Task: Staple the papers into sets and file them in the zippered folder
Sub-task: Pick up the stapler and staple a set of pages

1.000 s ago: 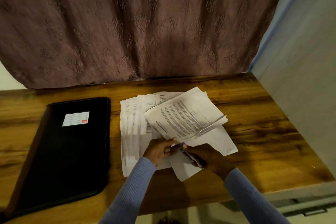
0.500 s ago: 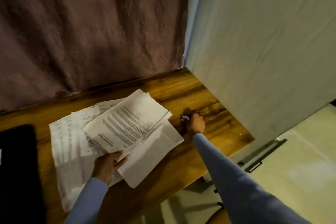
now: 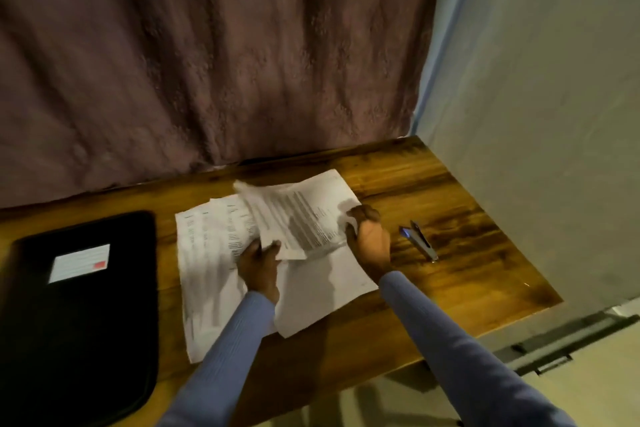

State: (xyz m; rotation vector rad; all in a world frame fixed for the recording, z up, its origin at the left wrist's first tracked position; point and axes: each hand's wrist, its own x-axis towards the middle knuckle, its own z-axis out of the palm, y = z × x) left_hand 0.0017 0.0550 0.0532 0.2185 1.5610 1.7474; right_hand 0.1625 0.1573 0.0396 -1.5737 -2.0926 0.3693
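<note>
Both hands are on the top set of papers [image 3: 298, 215] in my head view. My left hand [image 3: 258, 262] pinches its near left corner, thumb on top and fingers curled under. My right hand [image 3: 369, 234] grips the near right edge, fingers curled round the sheets so that the edge crumples up. That set is lifted and tilted off the pile, printed side up; motion blur smears the text.

Under it, more papers [image 3: 211, 274] lie spread on the table [image 3: 450, 291]: printed sheets fanned to the left, a blank sheet [image 3: 322, 291] nearer me on the right, its corner reaching toward the table's front edge.

I see the stapler [image 3: 419, 241] lying on the bare wood just right of my right hand, apart from it and from the papers.

At the left sits the folder [image 3: 86, 322], black, flat and closed, with a white label [image 3: 80, 262] bearing a small red mark. It lies beside the papers, not touching them.

A brownish curtain [image 3: 207, 62] hangs behind the table, and a pale wall [image 3: 540, 114] stands at the right.
</note>
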